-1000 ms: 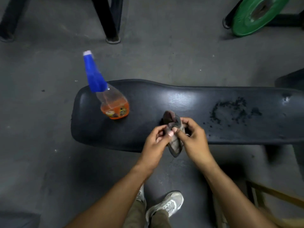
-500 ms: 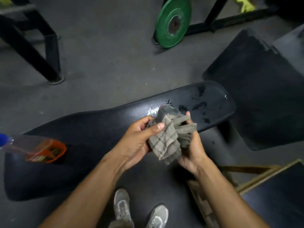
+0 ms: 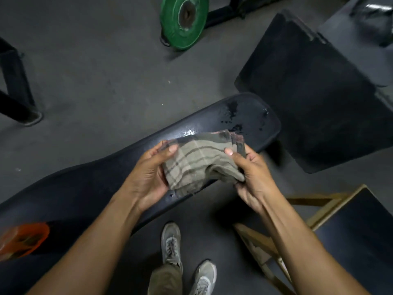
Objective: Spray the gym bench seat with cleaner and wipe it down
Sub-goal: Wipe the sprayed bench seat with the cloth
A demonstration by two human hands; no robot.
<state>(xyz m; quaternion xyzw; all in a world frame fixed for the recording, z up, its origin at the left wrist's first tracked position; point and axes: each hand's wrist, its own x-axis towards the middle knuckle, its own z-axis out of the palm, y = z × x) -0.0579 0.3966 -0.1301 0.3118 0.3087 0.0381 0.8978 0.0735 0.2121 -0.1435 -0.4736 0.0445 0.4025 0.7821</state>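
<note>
Above the long black padded gym bench seat (image 3: 89, 188), the left hand (image 3: 148, 175) and right hand (image 3: 253, 173) each grip one side of a bunched grey-striped cloth (image 3: 200, 162), while the orange-bottomed spray bottle (image 3: 21, 239) stands on the bench's far-left end.

- 2 bare forearms, left forearm (image 3: 89, 250) and right forearm (image 3: 306, 248): no sleeves, no watch or bands visible.
- Left hand (image 3: 148, 177) and right hand (image 3: 253, 173): no gloves, no rings seen, short nails.
- Olive-khaki fabric trousers (image 3: 164, 281), only the lower legs visible.
- 2 grey lace-up mesh sneakers (image 3: 171, 243), pale soles.
</note>
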